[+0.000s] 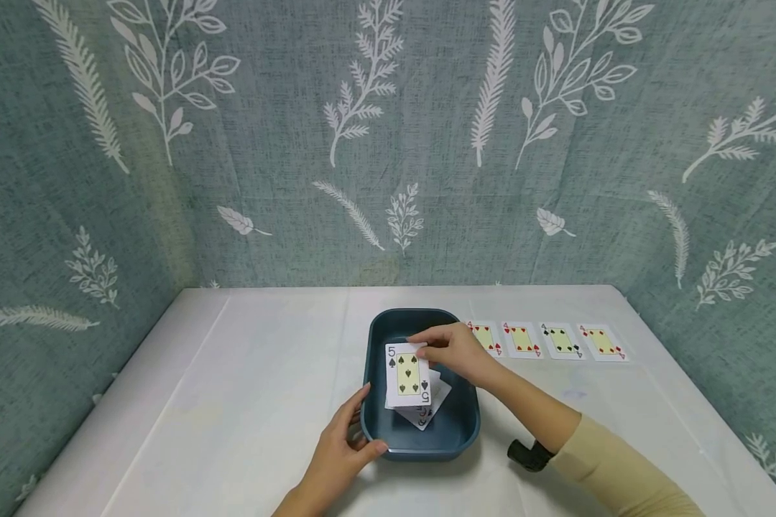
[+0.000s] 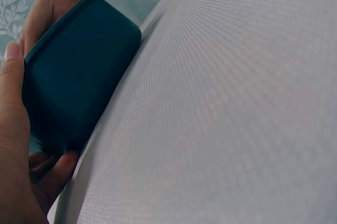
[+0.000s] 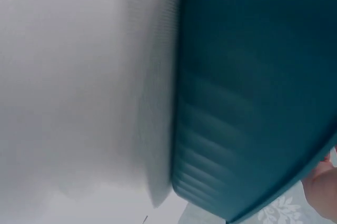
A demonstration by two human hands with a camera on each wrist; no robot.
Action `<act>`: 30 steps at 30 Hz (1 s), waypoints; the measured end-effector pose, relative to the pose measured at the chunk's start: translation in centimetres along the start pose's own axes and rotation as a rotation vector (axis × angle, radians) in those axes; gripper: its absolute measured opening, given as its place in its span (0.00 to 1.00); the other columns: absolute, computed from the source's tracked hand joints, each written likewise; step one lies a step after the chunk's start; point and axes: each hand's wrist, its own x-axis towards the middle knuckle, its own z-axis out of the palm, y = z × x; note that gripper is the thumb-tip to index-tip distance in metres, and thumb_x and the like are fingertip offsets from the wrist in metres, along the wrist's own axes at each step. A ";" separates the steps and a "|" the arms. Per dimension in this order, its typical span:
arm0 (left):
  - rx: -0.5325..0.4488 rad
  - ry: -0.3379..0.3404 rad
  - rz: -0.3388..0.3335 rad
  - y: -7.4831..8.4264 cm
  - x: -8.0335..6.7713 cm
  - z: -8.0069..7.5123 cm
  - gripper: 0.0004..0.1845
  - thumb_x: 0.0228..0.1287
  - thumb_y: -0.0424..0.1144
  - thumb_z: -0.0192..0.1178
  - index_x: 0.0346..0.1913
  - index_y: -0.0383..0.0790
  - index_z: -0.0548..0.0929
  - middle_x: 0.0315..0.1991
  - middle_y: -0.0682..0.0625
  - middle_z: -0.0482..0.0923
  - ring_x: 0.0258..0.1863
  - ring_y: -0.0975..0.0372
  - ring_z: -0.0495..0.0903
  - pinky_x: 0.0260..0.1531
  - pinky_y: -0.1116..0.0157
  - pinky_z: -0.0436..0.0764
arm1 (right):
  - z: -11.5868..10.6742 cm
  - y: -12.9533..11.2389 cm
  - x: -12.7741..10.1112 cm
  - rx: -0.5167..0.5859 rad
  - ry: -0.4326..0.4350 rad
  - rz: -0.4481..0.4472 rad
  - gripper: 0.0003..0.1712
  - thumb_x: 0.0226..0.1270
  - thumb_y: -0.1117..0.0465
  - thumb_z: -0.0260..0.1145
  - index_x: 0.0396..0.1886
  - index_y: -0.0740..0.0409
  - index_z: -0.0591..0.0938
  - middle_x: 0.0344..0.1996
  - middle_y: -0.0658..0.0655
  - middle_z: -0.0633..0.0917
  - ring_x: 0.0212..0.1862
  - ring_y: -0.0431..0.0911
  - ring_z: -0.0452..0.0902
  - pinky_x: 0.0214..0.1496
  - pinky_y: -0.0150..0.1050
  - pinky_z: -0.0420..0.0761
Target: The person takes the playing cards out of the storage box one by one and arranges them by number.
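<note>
The five of spades [image 1: 408, 377] sits within the outline of a dark teal bin [image 1: 455, 429], face up, pinched near its far right corner by the right hand [image 1: 455, 350]. Whether it rests on the other cards or hangs just above them is hard to tell from overhead. Its long axis runs near to far, almost parallel with the bin's, and the upper index reads upright from the person's side. Beneath it, a few loose cards [image 1: 441, 396] lie on the bin's floor, at least one turned at a slant.

The bin is deep, a rounded rectangle with a thin lip; its outer wall looks matt, with shallow ridges in the right wrist view. The left hand [image 1: 345, 438] grasps its near left corner, thumb over the rim and fingers against the outside.

To the right of the bin runs a row of fours [image 1: 554, 341], glossy white with pale yellow panels, three red and one black; the right hand partly covers the leftmost. All lie on a white, finely woven tablecloth [image 1: 265, 373]. Behind hangs grey-green fabric [image 1: 427, 143] printed with white leaves.
</note>
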 end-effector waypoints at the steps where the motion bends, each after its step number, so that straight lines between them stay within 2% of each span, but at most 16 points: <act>1: -0.001 0.001 -0.002 0.0 0.0 0.0 0.42 0.52 0.44 0.70 0.70 0.52 0.62 0.62 0.45 0.67 0.54 0.54 0.74 0.47 0.68 0.80 | -0.2 -0.1 -0.2 -0.003 -0.004 0.002 0.15 0.62 0.64 0.66 0.49 0.63 0.83 0.41 0.60 0.85 0.32 0.55 0.78 0.38 0.52 0.82; 8: -0.002 0.001 0.025 -0.1 0.0 0.0 0.43 0.52 0.43 0.70 0.70 0.49 0.61 0.62 0.44 0.67 0.53 0.52 0.74 0.46 0.69 0.80 | -1.7 0.0 -1.0 -0.003 -0.023 0.002 0.16 0.63 0.64 0.66 0.50 0.64 0.83 0.40 0.60 0.85 0.32 0.51 0.78 0.37 0.47 0.83; 12: 0.009 0.011 0.010 -0.1 0.0 0.0 0.43 0.51 0.44 0.71 0.70 0.50 0.62 0.62 0.45 0.68 0.53 0.53 0.74 0.46 0.68 0.81 | -2.5 0.0 -1.7 -0.019 -0.020 0.020 0.16 0.63 0.65 0.65 0.50 0.64 0.82 0.39 0.60 0.84 0.33 0.49 0.79 0.38 0.46 0.83; 20: -0.011 0.013 0.015 -0.1 0.0 -0.1 0.43 0.51 0.42 0.71 0.70 0.51 0.62 0.62 0.45 0.68 0.53 0.53 0.74 0.46 0.69 0.80 | -4.2 0.5 -2.7 0.058 -0.019 0.075 0.19 0.63 0.64 0.65 0.53 0.67 0.80 0.43 0.60 0.83 0.35 0.42 0.78 0.38 0.36 0.82; 26: 0.002 0.006 0.011 -0.1 0.0 0.0 0.43 0.51 0.44 0.71 0.70 0.50 0.62 0.62 0.45 0.67 0.54 0.53 0.73 0.47 0.67 0.80 | -5.7 1.0 -3.5 0.123 0.011 0.121 0.22 0.61 0.63 0.67 0.55 0.69 0.78 0.49 0.62 0.82 0.37 0.42 0.80 0.41 0.39 0.82; 30: -0.010 -0.002 0.007 -0.2 0.0 0.0 0.43 0.51 0.43 0.71 0.70 0.50 0.62 0.62 0.44 0.67 0.54 0.52 0.74 0.47 0.66 0.81 | -6.8 1.2 -4.2 0.100 0.013 0.141 0.23 0.61 0.62 0.67 0.55 0.68 0.79 0.50 0.63 0.82 0.38 0.42 0.80 0.43 0.43 0.83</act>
